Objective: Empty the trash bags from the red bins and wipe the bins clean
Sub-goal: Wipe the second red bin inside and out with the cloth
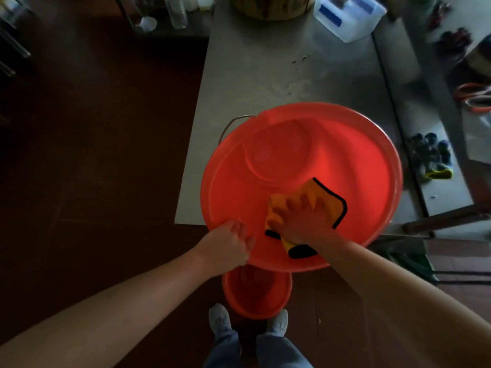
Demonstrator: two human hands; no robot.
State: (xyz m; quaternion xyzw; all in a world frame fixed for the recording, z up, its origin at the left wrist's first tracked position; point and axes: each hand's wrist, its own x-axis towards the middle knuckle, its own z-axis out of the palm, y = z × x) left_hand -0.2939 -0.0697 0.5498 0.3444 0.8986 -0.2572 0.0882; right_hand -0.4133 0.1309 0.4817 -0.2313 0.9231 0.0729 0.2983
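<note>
One cloth [330, 201] in red bin [292, 144], gloves [431, 155] nearby

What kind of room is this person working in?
Probably a back kitchen or utility room: a steel worktable, a round wooden chopping block at its far end, and work gloves lying alongside.

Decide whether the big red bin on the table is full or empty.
Empty: the bin shows its bare red bottom, no bag; only the yellow cloth under the right hand lies inside.
</note>
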